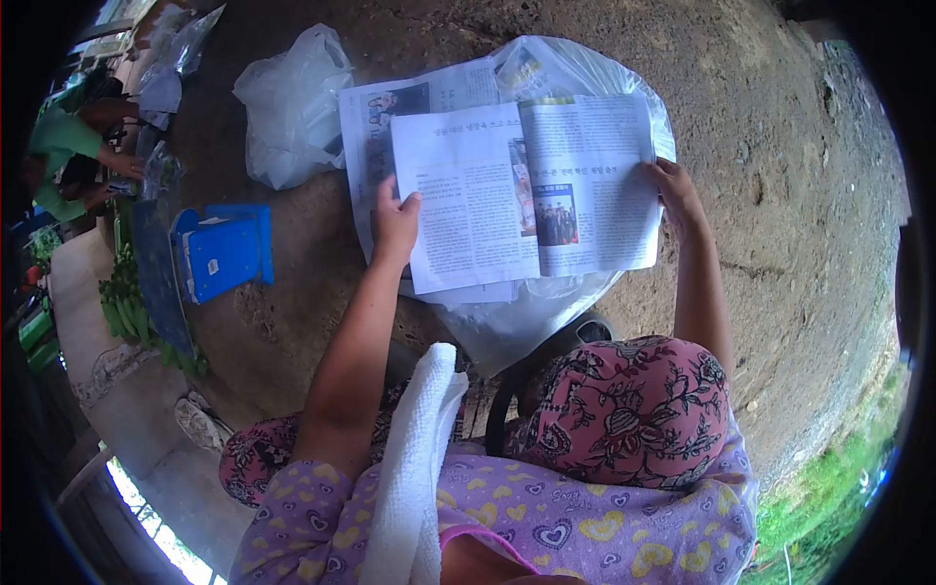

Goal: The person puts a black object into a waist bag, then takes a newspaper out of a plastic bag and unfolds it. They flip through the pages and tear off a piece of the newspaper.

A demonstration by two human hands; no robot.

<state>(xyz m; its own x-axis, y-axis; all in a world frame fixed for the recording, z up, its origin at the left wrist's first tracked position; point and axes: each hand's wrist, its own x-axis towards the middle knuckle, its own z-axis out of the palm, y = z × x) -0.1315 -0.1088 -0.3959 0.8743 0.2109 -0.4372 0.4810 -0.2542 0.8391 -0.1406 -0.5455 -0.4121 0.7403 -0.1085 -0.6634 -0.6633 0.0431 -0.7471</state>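
A newspaper lies spread between my two hands, with columns of print and a small group photo on its right part. My left hand pinches its left edge, thumb on top. At the upper right edge, my right hand grips the paper between thumb and fingers. Beneath it, another newspaper sheet sticks out at the left and top. Both rest over a clear plastic bag, whose lower end reaches toward my knees. What the bag holds is mostly hidden.
A bundled plastic bag and a small blue stool stand on the dirt floor to the left. Green bananas lie beyond the stool. Another person in a green top works at the far left. A white towel hangs before me.
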